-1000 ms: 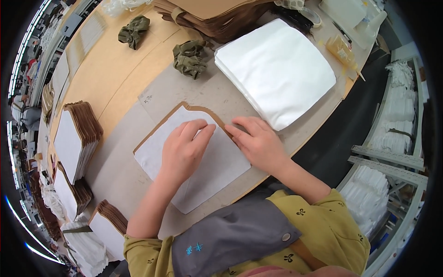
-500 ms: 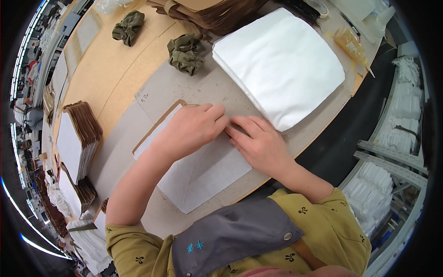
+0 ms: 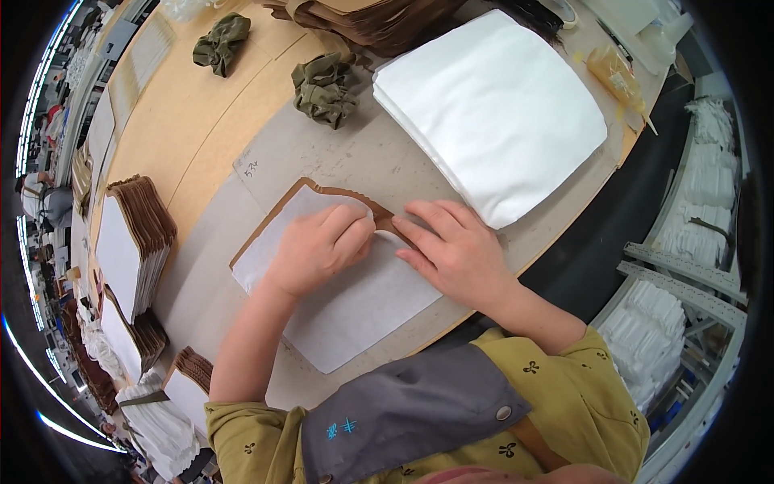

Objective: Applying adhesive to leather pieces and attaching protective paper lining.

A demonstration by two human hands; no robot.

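A white sheet lies on a brown piece on the grey board at the centre, the brown showing along its far edges. My left hand is closed, pinching the white sheet's far-right edge, which is raised and curled back from the brown. My right hand is just right of it, fingers apart and bent, its fingertips resting on the brown along that edge.
A thick white stack lies at upper right. Brown-and-white stacks stand at left. Crumpled olive cloths, a brown pile and a yellow bottle are behind. White bundles fill shelving at right; a person is at far left.
My left hand reached toward the far-right edge, then drew back down and left, lifting the white sheet's edge and exposing more brown. My right hand stays beside it.
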